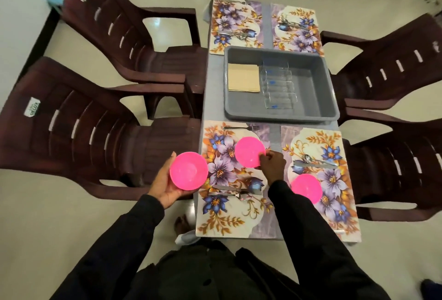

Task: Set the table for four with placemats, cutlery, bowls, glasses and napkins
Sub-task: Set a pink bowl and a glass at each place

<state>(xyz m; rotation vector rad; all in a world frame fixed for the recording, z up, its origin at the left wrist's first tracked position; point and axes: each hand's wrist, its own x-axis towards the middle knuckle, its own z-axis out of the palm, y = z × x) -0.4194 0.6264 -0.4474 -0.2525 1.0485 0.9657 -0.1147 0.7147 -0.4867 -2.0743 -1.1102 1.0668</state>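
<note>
Floral placemats cover the narrow table, two near and two far. My right hand [271,162] pinches the rim of a pink bowl [248,151] over the near left placemat [224,218]. My left hand [167,183] grips another pink bowl [187,170] off the table's left edge. A third pink bowl [307,188] sits on the near right placemat [334,204]. Cutlery lies on each mat: a fork [241,128], a knife and spoon [235,192], a spoon and knife [315,162]. A grey tub [327,89] in the middle holds stacked clear glasses [277,84] and tan napkins [244,77].
Dark brown plastic chairs stand two on each side, the near left chair [83,137] close to my left hand. The far left placemat [235,24] and far right placemat [297,29] carry cutlery. My bare foot [181,224] is on the tiled floor by the table's corner.
</note>
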